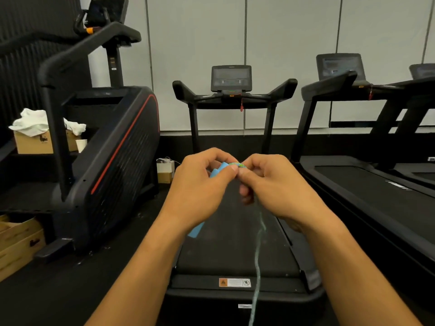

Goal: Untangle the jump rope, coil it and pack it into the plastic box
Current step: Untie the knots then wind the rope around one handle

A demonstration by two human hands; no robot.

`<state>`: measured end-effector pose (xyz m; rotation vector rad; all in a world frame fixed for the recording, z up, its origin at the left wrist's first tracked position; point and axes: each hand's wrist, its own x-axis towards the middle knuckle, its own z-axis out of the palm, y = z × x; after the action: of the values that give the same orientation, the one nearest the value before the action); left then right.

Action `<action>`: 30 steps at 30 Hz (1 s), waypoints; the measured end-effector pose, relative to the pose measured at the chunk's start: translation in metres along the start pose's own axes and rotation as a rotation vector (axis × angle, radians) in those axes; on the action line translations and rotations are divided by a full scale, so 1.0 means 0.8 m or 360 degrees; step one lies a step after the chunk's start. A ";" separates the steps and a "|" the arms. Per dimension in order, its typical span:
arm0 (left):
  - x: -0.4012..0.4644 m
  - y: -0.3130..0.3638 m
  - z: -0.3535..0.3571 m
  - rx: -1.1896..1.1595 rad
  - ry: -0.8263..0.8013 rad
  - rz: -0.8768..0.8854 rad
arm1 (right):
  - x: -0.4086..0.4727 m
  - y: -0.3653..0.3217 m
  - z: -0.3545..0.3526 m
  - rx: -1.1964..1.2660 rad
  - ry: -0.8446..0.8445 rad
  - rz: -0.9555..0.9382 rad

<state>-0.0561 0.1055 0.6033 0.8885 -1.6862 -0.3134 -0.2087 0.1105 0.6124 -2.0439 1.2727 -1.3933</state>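
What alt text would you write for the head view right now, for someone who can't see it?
Two bare hands meet at chest height over a treadmill: the left hand holds a blue jump rope handle while the right hand pinches the blue-green rope, which trails down blurred toward the floor. More gym machines stand around; no plastic box is visible.

A gym: treadmills (pixel 233 142) side by side, a stair-climber machine (pixel 103 147), black rubber floor (pixel 70 285).
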 end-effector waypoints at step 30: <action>-0.011 -0.038 0.016 -0.1916 -0.1280 -0.0858 | 0.004 0.011 0.001 0.0197 0.0359 -0.0314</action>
<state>-0.0551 0.0878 0.5741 0.2315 -1.4621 -2.0027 -0.2120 0.1035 0.6076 -2.0175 1.0594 -1.7883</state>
